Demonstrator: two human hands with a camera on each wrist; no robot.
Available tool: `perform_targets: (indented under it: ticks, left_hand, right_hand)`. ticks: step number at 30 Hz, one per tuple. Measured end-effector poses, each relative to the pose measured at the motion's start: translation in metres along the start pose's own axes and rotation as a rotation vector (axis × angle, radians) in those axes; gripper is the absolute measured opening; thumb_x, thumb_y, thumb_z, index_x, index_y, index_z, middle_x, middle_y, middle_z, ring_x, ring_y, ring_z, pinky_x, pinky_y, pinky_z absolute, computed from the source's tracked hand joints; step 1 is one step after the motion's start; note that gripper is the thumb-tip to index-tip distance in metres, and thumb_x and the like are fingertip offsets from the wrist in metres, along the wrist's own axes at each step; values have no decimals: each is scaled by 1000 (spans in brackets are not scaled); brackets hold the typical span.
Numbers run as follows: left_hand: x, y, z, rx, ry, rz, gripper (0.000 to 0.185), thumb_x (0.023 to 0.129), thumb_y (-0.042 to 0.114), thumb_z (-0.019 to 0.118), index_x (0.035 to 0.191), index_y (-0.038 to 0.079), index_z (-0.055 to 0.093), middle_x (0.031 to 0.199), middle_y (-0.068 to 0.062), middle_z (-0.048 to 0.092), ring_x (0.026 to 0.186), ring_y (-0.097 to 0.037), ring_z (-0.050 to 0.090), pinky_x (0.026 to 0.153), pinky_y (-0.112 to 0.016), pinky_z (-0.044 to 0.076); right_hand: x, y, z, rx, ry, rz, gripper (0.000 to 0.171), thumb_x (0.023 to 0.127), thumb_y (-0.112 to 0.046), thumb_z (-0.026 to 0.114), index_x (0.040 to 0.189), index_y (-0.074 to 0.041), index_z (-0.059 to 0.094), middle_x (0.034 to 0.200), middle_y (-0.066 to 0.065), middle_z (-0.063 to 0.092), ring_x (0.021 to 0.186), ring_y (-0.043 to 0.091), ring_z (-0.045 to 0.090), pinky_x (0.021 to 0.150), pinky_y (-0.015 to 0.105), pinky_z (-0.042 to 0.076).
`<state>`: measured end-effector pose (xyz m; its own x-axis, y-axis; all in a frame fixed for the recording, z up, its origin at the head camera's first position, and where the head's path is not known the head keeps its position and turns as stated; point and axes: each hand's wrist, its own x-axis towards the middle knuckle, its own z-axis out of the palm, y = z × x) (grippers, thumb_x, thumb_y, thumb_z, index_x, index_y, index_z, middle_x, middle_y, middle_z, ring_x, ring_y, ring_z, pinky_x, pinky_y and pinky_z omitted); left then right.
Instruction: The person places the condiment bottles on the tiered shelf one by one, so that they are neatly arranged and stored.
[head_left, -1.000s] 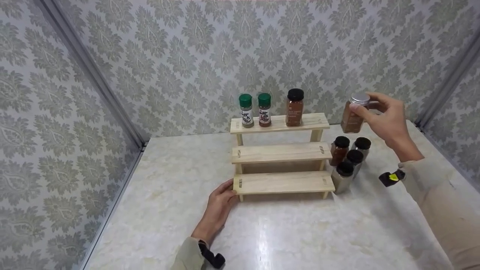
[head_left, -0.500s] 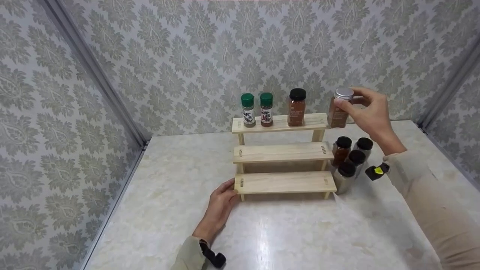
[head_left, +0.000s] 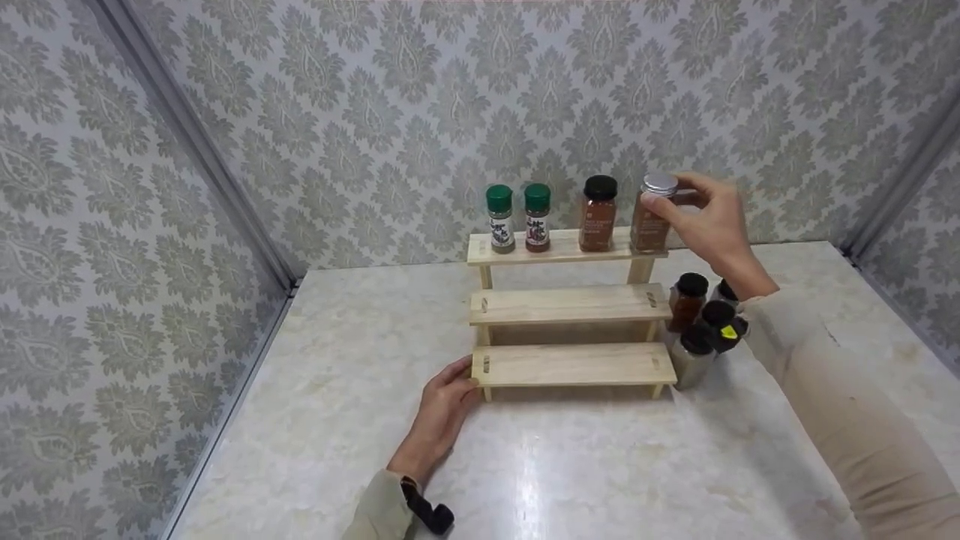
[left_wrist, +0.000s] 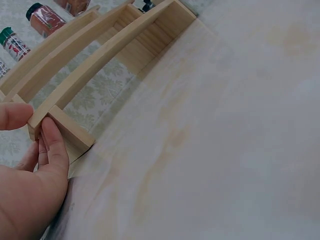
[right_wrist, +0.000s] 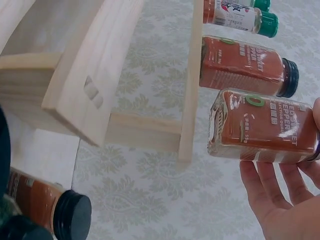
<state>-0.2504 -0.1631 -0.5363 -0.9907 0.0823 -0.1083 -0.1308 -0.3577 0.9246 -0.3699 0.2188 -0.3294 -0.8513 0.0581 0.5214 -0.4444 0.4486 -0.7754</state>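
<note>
A three-step wooden rack (head_left: 566, 306) stands on the marble table. On its top step are two green-capped spice jars (head_left: 500, 218) (head_left: 537, 217) and a black-capped jar of red spice (head_left: 598, 214) (right_wrist: 245, 66). My right hand (head_left: 709, 221) pinches a silver-capped jar of brown spice (head_left: 651, 214) (right_wrist: 262, 127) by its cap, at the right end of the top step; contact with the step is unclear. My left hand (head_left: 442, 409) (left_wrist: 30, 165) grips the left end of the bottom step (left_wrist: 50, 112), thumb above it and fingers on its end.
Several black-capped jars (head_left: 694, 326) (right_wrist: 47, 207) cluster on the table just right of the rack, below my right forearm. Patterned walls close in behind and on both sides. The middle and bottom steps (head_left: 571, 364) hold nothing.
My right hand has carried the silver-capped jar left and slightly down, from beside the rack to the right end of the top step. My left hand has stayed on the bottom step.
</note>
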Motion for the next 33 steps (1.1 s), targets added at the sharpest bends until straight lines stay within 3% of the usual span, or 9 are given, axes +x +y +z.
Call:
perform_targets:
  ticks: [7,16,33]
  left_hand:
    - [-1,-1,0,8,-3,-3,62,100,3,55,159,-8,38,166,-27,38,146,-29,49,121,-37,45]
    - [1,-2,0,-7,2,-5,61,100,2,55,158,-9,39,163,-28,41,140,-25,54,114,-31,49]
    - [2,-2,-2,-1,11,5,61,100,1,54,157,-11,39,162,-29,42,138,-26,54,114,-33,49]
  right_hand:
    - [3,-2,11,24,-16,16,52,93,-39,85,135,-12,74,121,3,74,99,4,65,84,20,51]
    - [7,0,19,6,-13,50,55,92,-40,85,138,-13,73,129,13,74,103,8,66,90,20,52]
    - [8,5,26,6,0,18,54,91,-36,87,137,-12,73,130,13,73,105,9,67,93,23,55]
